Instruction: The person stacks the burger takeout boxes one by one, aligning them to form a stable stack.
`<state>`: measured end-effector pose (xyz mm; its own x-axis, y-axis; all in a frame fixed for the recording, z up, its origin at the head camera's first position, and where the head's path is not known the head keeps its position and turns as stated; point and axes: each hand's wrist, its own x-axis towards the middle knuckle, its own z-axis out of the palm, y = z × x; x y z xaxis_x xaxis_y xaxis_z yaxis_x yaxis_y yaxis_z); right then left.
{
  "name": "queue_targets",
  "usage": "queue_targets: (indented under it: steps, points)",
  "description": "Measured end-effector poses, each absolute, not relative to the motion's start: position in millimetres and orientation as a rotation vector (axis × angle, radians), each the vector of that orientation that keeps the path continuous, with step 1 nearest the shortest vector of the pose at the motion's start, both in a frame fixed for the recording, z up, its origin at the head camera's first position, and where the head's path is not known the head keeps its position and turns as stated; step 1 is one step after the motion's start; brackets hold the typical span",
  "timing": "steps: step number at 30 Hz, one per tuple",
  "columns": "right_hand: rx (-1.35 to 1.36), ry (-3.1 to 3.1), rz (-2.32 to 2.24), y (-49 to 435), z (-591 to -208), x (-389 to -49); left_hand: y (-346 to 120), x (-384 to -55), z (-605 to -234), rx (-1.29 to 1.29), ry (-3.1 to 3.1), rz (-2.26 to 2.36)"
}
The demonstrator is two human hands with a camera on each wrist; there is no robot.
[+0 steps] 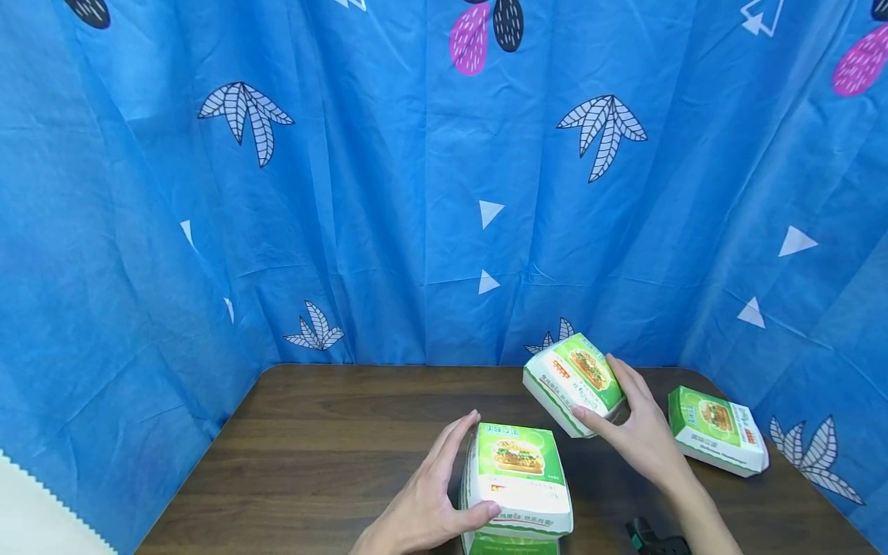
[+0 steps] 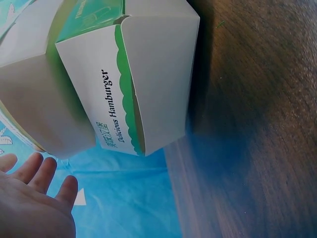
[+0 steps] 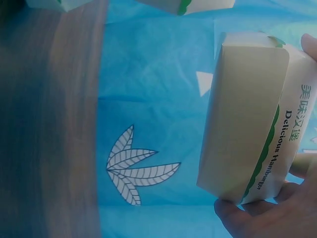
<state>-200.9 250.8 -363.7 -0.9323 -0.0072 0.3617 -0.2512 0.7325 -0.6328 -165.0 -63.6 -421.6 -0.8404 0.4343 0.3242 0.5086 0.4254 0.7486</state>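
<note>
My left hand [image 1: 432, 493] spans the left side of a green-and-white hamburger box [image 1: 519, 472], thumb at its front edge and fingers at its back left. That box sits over a lower hamburger box [image 2: 157, 74], standing on the table and mostly hidden from above. In the left wrist view, the fingertips [image 2: 35, 161] are at the upper box's edge. Further back and right, my right hand [image 1: 638, 424] grips another hamburger box [image 1: 579, 385] between thumb and fingers. It is raised and tilted, its plain underside showing in the right wrist view.
Another hamburger box [image 1: 718, 432] lies on the right of the dark wooden table [image 1: 319, 462]. A black object with a green mark [image 1: 655, 539] lies near the front, beside my right forearm. A blue patterned curtain [image 1: 388, 193] hangs around the table's back and sides.
</note>
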Motion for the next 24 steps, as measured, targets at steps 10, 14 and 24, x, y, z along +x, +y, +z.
queue_targets:
  steps: [10, 14, 24]
  points:
    - [0.253, -2.556, 1.013, 246, -355, -194, -63, -166, -422, -0.860, -2.582, -1.393]
    - [0.279, -2.521, 1.050, 242, -354, -190, -64, -166, -422, -0.863, -2.575, -1.389]
    - [0.451, -2.448, 1.155, 236, -345, -179, -65, -166, -422, -0.899, -2.543, -1.414]
